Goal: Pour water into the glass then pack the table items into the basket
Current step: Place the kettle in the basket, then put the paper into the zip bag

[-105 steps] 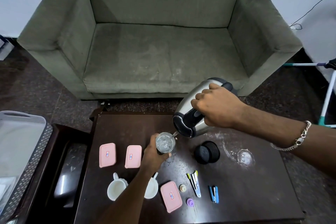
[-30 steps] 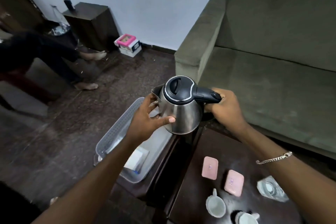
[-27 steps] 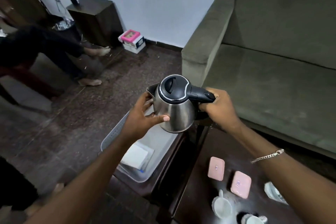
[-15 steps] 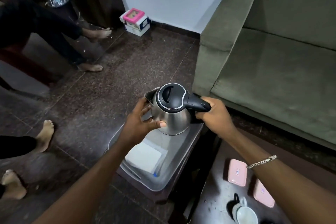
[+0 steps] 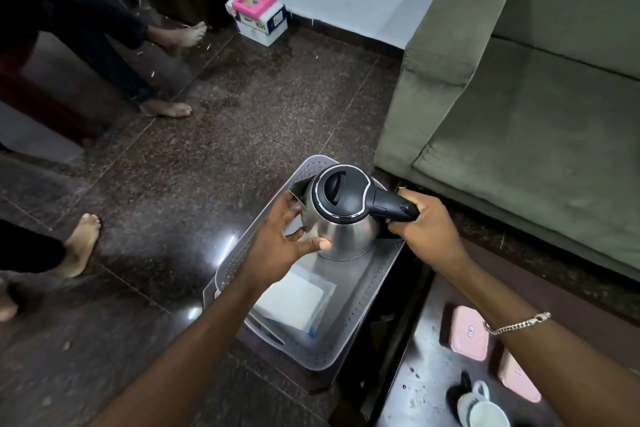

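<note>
A steel kettle (image 5: 341, 229) with a black lid stands upright at the far end of the grey perforated basket (image 5: 349, 333). My right hand (image 5: 426, 230) grips its black handle. My left hand (image 5: 285, 239) cups the kettle's left side below the spout, thumb across the steel body. A white flat packet (image 5: 291, 300) lies in the basket nearer to me. On the dark table (image 5: 426, 367) at lower right lie two pink lidded boxes (image 5: 469, 333) and a white cup (image 5: 483, 411). The glass is out of view.
The basket rests on a low dark stand left of the table. A green sofa (image 5: 519, 97) fills the right side. Bare feet and legs of other people (image 5: 81, 239) are on the dark floor at left. A pink-topped box (image 5: 258, 15) sits by the wall.
Both hands have lowered the kettle into the far end of the basket. My view has tilted downward, so the basket and floor fill more of the frame.
</note>
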A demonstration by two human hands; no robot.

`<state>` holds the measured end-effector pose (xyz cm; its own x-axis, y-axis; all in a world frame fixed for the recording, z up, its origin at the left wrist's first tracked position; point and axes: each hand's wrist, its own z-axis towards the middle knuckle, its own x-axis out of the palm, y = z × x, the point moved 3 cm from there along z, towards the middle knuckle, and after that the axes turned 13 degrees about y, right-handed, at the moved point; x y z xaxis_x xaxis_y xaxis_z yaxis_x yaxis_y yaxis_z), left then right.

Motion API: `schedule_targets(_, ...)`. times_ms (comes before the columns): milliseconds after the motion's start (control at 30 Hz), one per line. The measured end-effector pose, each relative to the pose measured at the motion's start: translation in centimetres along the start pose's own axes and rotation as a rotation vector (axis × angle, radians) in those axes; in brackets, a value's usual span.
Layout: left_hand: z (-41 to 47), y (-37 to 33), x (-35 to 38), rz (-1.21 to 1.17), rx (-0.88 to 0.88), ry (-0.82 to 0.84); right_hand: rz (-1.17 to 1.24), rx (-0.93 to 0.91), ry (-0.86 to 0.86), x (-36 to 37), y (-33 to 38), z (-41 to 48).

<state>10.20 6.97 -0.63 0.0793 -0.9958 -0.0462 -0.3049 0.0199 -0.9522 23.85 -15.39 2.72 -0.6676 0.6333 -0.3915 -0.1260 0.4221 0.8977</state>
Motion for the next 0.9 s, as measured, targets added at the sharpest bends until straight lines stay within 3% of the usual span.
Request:
schedule_targets(200,-0.3,1.7,-1.0,0.088,-0.119,0.012,-0.158,0.021,-0.056,0.1,1.0,-1.2)
schedule_targets(267,-0.8,3.1,-2.1,0.384,-0.233,-0.015,-0.332,0.046,-0.212,-0.3,1.6,-2.8)
schedule_targets(367,-2.2,5.6,-3.2,0.944,-0.476,0.041,-0.493,-0.142,-0.437,1.7,3.5,-6.0)
schedule_targets(433,-3.0,6.6,-2.9,1.115,-0.543,0.067,-0.444,-0.251,-0.300,5.8,3.5,-7.6)
schedule_targets(500,-3.2,7.3,-2.5,1.198,-0.578,0.049,-0.393,-0.171,0.001,10.7,2.7,-8.4)
schedule_targets(567,-3.2,7.6,-2.0,1.221,-0.624,0.021,-0.448,-0.030,0.250,14.8,1.1,-8.9)
schedule_targets(667,-3.1,7.9,-1.9,1.224,-0.661,0.027,-0.667,0.075,0.431,18.2,-1.0,-8.4)
schedule_targets(800,-3.3,7.3,-2.3,1.055,-0.649,0.118,-0.722,0.080,0.483,19.8,-1.3,-7.5)
schedule_targets(900,-3.5,5.6,-2.7,0.574,-0.590,0.034,-0.700,0.033,0.431,19.4,-0.9,-6.9)
